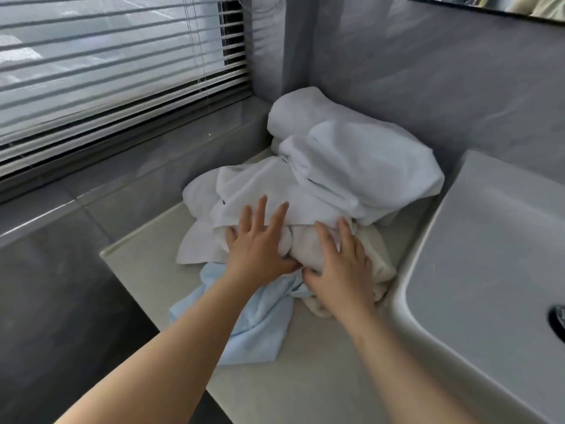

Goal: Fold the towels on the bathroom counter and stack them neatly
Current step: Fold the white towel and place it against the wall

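Observation:
A loose heap of towels lies on the pale bathroom counter [305, 371]. Large white towels [351, 157] are bunched at the back against the wall. A thin white towel [244, 191] spreads over the front of the heap. A cream towel [308, 243] sits crumpled between my hands, and a light blue towel [256, 325] trails out toward the counter's front edge. My left hand [260, 243] rests flat on the white towel with fingers spread. My right hand [342, 270] lies on the cream towel, fingers straight, thumb tucked at the fold.
A white basin [477, 255] stands to the right of the heap, its drain at the far right. Grey tiled walls enclose the corner. A window with slatted blinds [107, 71] and its sill run along the left. The counter's left edge drops to a dark floor.

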Demonstrator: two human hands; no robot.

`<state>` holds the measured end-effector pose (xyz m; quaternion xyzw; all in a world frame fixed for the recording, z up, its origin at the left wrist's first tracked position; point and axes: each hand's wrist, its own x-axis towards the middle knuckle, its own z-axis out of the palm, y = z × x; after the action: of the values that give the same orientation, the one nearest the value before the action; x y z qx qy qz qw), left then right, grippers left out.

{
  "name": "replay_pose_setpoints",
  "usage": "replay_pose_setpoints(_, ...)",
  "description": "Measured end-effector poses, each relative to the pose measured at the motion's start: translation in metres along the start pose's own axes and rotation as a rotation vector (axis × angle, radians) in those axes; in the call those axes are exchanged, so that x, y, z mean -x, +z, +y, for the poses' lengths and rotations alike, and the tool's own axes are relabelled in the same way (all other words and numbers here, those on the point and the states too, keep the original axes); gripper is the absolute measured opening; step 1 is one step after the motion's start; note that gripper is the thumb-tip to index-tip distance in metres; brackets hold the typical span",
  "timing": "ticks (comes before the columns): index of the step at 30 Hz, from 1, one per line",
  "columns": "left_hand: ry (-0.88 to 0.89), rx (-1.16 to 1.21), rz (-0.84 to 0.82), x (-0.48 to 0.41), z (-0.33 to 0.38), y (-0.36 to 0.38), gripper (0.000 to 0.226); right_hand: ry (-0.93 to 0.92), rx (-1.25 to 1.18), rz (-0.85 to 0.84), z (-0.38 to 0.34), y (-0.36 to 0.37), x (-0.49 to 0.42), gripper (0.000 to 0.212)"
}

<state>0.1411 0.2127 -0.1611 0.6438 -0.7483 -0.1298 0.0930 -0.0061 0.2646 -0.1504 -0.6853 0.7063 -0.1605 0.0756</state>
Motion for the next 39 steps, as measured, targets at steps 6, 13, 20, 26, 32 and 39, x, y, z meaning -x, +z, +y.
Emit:
replay_pose_setpoints(6,-0.025,-0.028,-0.029,-0.009,-0.003,-0.005,0.072,-0.02,-0.058,-0.043,0.004,0.006,0.006,0.07)
replay_pose_setpoints(13,-0.103,0.283,0.165,-0.007,0.001,-0.022,0.034,-0.024,-0.135,-0.04,0.001,-0.002,0.01,0.065)
replay_pose_setpoints(20,-0.008,0.517,0.466,0.009,0.016,-0.055,0.028,-0.047,-0.252,0.182,-0.018,-0.02,0.012,0.072)
replay_pose_setpoints(26,0.091,0.767,0.624,0.04,0.028,-0.081,0.031,-0.08,-0.348,0.34,-0.035,-0.037,0.009,0.092)
replay_pose_setpoints(32,0.112,1.132,0.582,0.069,0.038,-0.095,0.026,-0.199,-0.465,0.375,-0.044,-0.052,0.016,0.093)
replay_pose_setpoints(39,-0.088,1.431,0.386,0.112,0.04,-0.078,0.016,-0.167,-0.758,0.189,-0.042,-0.052,0.055,0.07)
